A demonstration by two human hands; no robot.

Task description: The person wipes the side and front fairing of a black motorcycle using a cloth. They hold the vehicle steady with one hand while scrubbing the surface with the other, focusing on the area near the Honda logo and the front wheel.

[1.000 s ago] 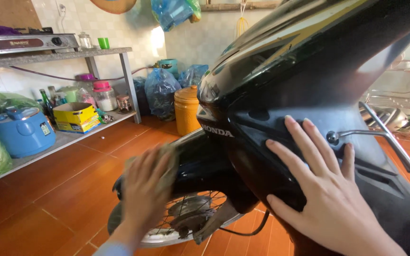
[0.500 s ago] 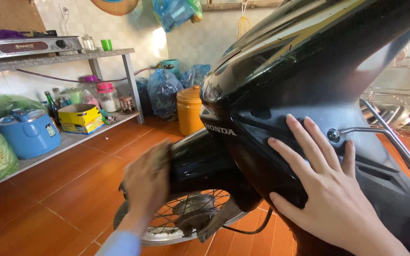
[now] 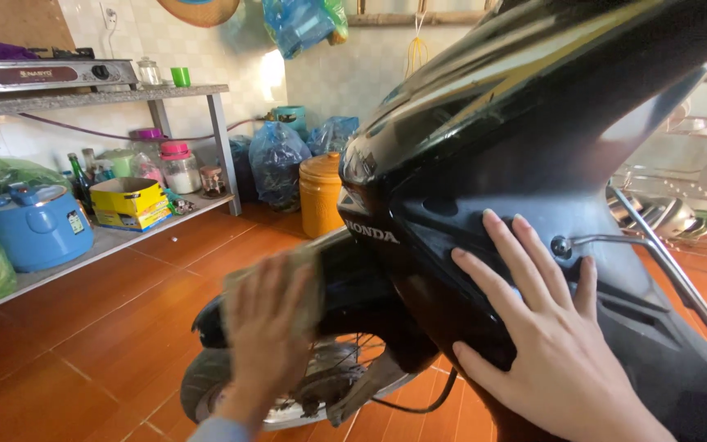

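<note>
A black motor scooter (image 3: 484,139) fills the right half of the view, its front wheel (image 3: 312,393) low in the middle. My right hand (image 3: 533,327) lies flat and spread on the scooter's black leg shield, just below a metal hook (image 3: 648,245). My left hand (image 3: 267,327) is blurred with motion and presses a pale cloth (image 3: 308,286) against the black front fender above the wheel.
Orange floor tiles (image 3: 108,344) stretch to the left. A metal shelf (image 3: 83,94) holds a gas stove, a blue rice cooker (image 3: 34,225), a yellow box and jars. A yellow lidded bucket (image 3: 321,192) and blue plastic bags stand at the back wall. A dish rack (image 3: 681,205) stands behind the scooter.
My left hand with the cloth has slid rightward and up along the front fender. My right hand has stayed flat on the leg shield.
</note>
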